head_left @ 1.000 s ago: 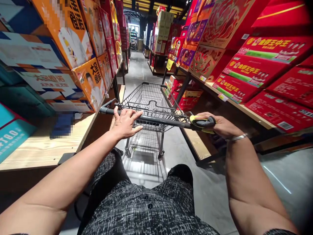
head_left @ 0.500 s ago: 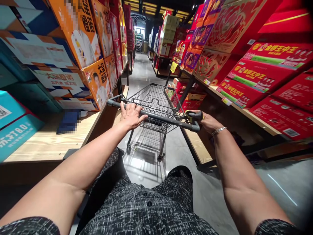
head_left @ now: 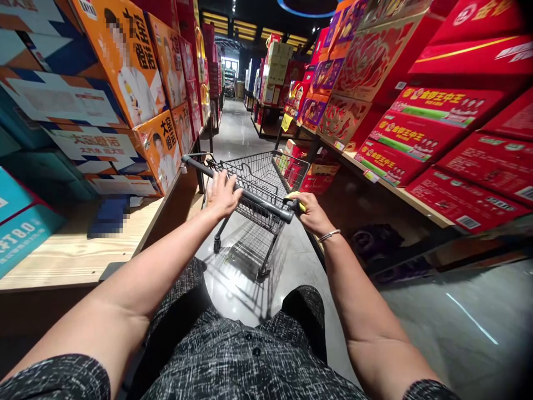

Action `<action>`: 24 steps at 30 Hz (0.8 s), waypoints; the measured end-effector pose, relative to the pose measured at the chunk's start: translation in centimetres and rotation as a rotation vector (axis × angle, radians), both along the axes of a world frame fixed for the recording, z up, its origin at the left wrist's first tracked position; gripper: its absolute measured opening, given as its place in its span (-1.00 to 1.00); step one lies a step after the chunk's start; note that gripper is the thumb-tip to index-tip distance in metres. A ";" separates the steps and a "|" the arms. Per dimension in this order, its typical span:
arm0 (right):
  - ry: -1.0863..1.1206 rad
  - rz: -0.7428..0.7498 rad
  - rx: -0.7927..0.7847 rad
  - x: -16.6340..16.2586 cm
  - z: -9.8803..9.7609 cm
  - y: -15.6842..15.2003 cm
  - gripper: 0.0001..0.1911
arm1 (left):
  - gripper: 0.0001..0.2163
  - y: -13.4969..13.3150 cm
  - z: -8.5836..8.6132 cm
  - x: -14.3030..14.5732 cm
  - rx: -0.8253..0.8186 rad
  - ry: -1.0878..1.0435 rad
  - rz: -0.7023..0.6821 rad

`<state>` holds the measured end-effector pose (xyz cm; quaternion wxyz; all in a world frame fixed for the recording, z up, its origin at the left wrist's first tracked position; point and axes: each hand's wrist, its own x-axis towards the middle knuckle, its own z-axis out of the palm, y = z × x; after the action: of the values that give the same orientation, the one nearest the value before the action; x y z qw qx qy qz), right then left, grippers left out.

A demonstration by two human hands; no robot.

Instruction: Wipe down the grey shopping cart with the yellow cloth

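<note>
A grey wire shopping cart [head_left: 260, 214] stands ahead of me, turned at an angle, its basket pointing up the aisle. My left hand [head_left: 222, 194] lies over the middle of its dark handlebar [head_left: 262, 207], fingers stretched and spread across the bar. At the bar's right end, my right hand [head_left: 313, 213] has its fingers closed round a small black-and-yellow object [head_left: 296, 201], whose kind I cannot make out. A bracelet circles my right wrist. The object sits against or very close to the cart's corner, and my fingers partly hide it.
Orange drink cartons [head_left: 156, 147] are stacked on a wooden shelf [head_left: 83, 264] at left, with a dark blue item [head_left: 109, 215] before them. Red boxes [head_left: 416, 130] fill the right shelf [head_left: 400, 194]. A grey floor aisle [head_left: 237, 119] runs between them.
The cart has swung, its handlebar's right end moving left and nearer to me. My right hand has moved left with it. My left hand stays on the bar, slightly shifted.
</note>
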<state>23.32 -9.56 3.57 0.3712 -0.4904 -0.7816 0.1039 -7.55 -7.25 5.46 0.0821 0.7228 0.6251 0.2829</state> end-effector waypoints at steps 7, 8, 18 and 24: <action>-0.080 -0.106 0.013 -7.2 -0.5 -0.9 -0.30 | -0.31 -5.1 1.3 5.8 0.003 0.066 -0.298; -0.066 -0.088 0.011 -8.2 -0.4 -1.1 -0.30 | -0.28 -5.2 1.1 5.6 0.009 0.088 -0.280; -0.291 -0.127 0.044 -7.9 1.9 2.7 -0.33 | -0.57 -0.1 -1.2 -4.1 0.135 0.016 -0.331; -0.643 -0.209 -0.202 -4.8 -0.5 7.2 -0.42 | -0.68 1.8 -2.3 -7.4 0.208 0.020 -0.226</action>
<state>18.50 -2.34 3.03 0.0643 -0.6098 -0.7898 -0.0175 -14.99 -5.41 3.20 0.0317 0.7960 0.5079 0.3278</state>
